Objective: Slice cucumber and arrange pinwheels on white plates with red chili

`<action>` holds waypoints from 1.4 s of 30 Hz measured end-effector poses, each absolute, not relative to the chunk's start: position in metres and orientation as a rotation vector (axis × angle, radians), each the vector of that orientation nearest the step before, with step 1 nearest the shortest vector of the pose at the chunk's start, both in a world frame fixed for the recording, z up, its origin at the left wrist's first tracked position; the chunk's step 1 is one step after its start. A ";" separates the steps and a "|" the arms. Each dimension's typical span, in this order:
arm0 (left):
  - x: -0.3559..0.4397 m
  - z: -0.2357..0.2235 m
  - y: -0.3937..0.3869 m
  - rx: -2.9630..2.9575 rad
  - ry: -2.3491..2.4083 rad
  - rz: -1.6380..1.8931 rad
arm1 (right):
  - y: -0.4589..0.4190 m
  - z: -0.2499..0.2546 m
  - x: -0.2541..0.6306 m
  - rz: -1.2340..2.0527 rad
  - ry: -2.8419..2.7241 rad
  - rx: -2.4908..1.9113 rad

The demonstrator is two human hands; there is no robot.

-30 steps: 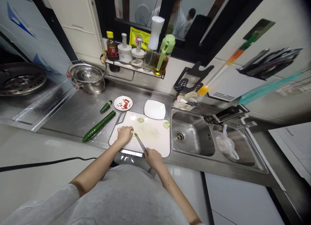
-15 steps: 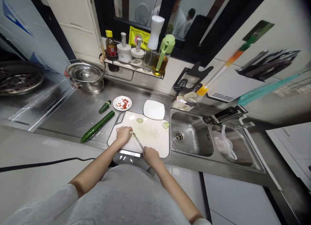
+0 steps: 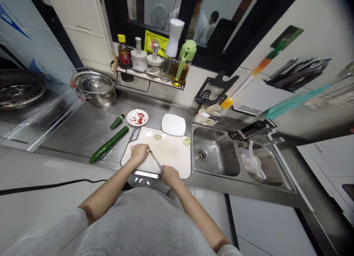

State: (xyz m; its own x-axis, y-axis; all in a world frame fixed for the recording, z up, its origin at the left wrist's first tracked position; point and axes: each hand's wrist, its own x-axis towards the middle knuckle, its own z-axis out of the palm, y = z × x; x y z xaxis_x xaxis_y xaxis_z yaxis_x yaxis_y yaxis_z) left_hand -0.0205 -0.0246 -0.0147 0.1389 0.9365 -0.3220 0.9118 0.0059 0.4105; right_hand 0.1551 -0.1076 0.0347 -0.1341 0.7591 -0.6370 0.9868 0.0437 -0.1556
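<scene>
My left hand (image 3: 139,153) is curled over a cucumber piece on the white cutting board (image 3: 171,156), which only shows as a pale green end (image 3: 149,152) at my fingertips. My right hand (image 3: 169,175) grips the handle of a knife (image 3: 155,159), whose blade points up-left and meets that cucumber end. Loose cucumber slices lie at the board's far edge (image 3: 157,137) and at its right corner (image 3: 187,141).
A whole cucumber (image 3: 107,149) and a short stub (image 3: 117,121) lie left of the board. Behind it are a plate of chopped red chilli (image 3: 137,117) and a white dish (image 3: 173,124). A steel sink (image 3: 215,154) sits right, a lidded pot (image 3: 94,87) back left.
My hands and the knife stay at the cucumber end; the knife hand has shifted slightly along the board. The view has drifted a little.
</scene>
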 end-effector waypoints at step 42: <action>-0.004 -0.006 -0.031 1.887 1.731 0.122 | -0.154 0.029 0.203 -0.963 1.945 1.979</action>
State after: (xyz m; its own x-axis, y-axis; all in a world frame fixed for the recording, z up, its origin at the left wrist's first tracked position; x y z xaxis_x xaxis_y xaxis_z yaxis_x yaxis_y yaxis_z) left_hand -0.0042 -0.0305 -0.0055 0.1582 0.9393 -0.3046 0.8871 0.0004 0.4617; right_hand 0.2032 -0.1541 0.0289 -0.0804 0.8163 -0.5719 0.9497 -0.1114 -0.2926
